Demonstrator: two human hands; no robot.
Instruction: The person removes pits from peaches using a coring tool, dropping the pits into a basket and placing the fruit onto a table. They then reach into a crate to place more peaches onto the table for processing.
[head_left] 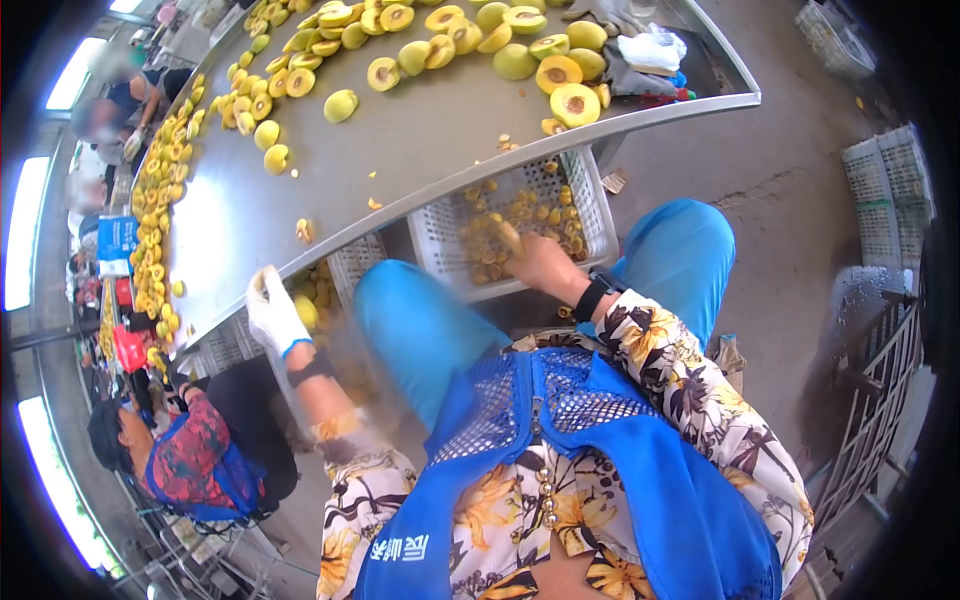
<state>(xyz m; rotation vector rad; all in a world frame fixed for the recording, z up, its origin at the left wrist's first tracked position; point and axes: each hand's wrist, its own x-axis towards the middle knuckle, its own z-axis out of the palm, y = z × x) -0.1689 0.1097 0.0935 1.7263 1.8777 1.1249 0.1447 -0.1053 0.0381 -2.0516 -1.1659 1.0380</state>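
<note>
My left hand [276, 312], in a white glove, is at the near edge of the metal table [330, 170], fingers loosely extended. Just beside it is a blurred yellow fruit [305, 313], apparently loose, above a crate of yellow fruit pieces. My bare right hand [548, 267] is closed around a tool with a light wooden handle [510, 238]; its working end is blurred. This hand is over a white plastic basket [598, 215] containing small fruit pieces or pits. Halved yellow stone fruits [575, 104], their cut faces brown-centred, lie on the table.
Grey gloves [625, 80] and a white crumpled item [652, 50] lie at the table's right corner. Another fruit row [160, 200] lines its far left side. A seated co-worker [200, 450] is at left. Stacked white crates [888, 200] and a metal rack [870, 400] stand right.
</note>
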